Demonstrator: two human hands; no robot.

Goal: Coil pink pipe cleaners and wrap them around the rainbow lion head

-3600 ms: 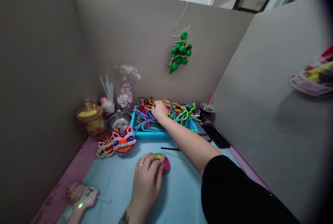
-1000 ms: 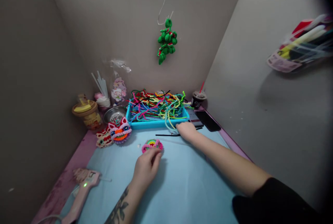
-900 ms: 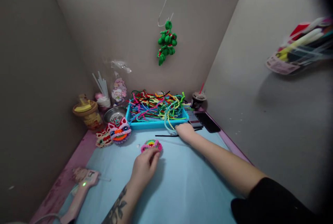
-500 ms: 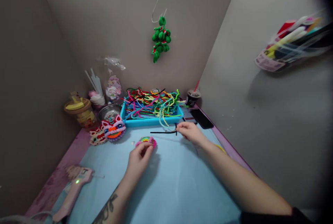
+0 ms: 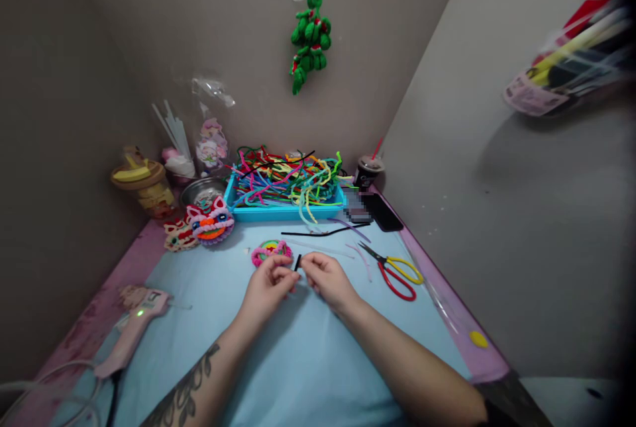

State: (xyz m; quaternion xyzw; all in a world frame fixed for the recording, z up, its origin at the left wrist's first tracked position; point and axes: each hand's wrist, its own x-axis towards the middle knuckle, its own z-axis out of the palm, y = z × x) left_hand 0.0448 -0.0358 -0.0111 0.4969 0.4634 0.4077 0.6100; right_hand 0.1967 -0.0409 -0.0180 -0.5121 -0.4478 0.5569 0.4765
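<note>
Grey partition walls close around a light blue worktop [image 5: 322, 361]. On its left lies a pink glue gun [image 5: 130, 331]. At the middle, the left hand [image 5: 267, 286] and the right hand [image 5: 325, 279] meet, both pinching a short black pipe cleaner piece [image 5: 297, 263], just beside a pink round craft [image 5: 271, 253]. Further right lie scissors [image 5: 395, 270].

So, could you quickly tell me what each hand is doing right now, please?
Left hand: closed, pinching a short black piece.
Right hand: closed, pinching the same piece.
</note>
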